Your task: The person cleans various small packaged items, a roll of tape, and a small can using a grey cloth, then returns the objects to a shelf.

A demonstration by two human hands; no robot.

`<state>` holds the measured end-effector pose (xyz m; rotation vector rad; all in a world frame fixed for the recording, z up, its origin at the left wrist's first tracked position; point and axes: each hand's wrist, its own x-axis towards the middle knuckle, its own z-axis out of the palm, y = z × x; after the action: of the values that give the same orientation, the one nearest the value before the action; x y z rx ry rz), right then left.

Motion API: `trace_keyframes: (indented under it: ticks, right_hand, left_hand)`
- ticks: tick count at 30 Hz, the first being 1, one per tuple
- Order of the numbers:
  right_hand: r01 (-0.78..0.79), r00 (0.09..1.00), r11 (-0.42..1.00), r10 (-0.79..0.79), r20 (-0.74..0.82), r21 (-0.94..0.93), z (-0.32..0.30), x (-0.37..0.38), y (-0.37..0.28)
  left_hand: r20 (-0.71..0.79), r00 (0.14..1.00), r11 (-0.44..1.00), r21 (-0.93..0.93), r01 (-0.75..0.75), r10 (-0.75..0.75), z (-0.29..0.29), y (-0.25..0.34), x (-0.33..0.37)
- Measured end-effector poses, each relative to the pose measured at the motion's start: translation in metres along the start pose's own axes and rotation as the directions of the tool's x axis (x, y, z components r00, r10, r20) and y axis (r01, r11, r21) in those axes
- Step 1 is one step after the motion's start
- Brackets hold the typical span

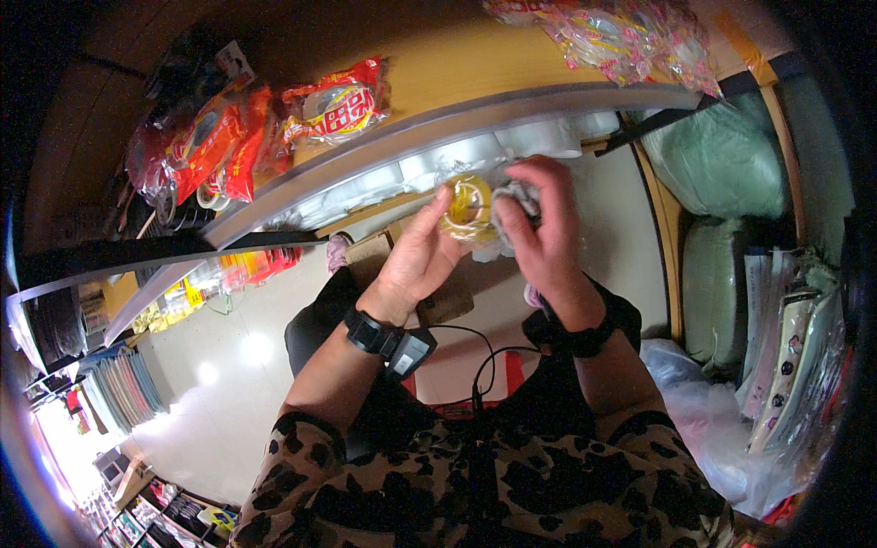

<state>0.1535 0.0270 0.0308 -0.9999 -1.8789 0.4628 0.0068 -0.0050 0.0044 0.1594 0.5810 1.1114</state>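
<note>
My left hand [418, 258] grips a roll of yellow tape [472, 189] in clear plastic wrap, thumb on its near-left side and fingers beneath. Pressed close against the roll's right side is a crumpled grey-white cloth [513, 201]. Curled fingers and thumb of my right hand [553, 233] hold this cloth. Both hands are raised in front of the shelf edge, above my lap. Part of the cloth is hidden by my right fingers.
Red-wrapped packages [343, 108] and clear-wrapped packages [630, 41] lie on the shelf, behind its raised front edge [438, 119]. White rolls [448, 169] fill a lower level. At right stand stuffed green bags [717, 151]. A cardboard box [370, 253] sits on the floor.
</note>
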Motion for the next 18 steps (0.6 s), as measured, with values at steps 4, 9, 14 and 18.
trace_keyframes:
  ticks: [4, 9, 14, 18]
  right_hand:
    - [-0.215, 0.976, 0.977, 0.215, -0.027, 0.005, -0.001, 0.000, 0.021]
    - [-0.566, 0.767, 0.622, 0.639, 0.067, 0.541, 0.003, -0.006, 0.031]
    - [-0.640, 0.729, 0.511, 0.639, 0.245, 0.574, 0.017, -0.021, 0.026]
    - [-0.612, 0.701, 0.318, 0.641, 0.311, 0.724, 0.027, -0.028, 0.033]
  left_hand:
    - [0.026, 0.989, 0.988, -0.045, 0.147, -0.146, 0.006, 0.008, -0.004]
    - [0.024, 0.994, 0.992, 0.074, 0.107, -0.109, 0.003, 0.009, -0.004]
    - [-0.041, 0.995, 0.918, 0.389, -0.073, 0.096, 0.002, -0.002, 0.000]
    - [0.052, 0.991, 0.870, 0.474, -0.136, 0.127, -0.001, -0.001, -0.006]
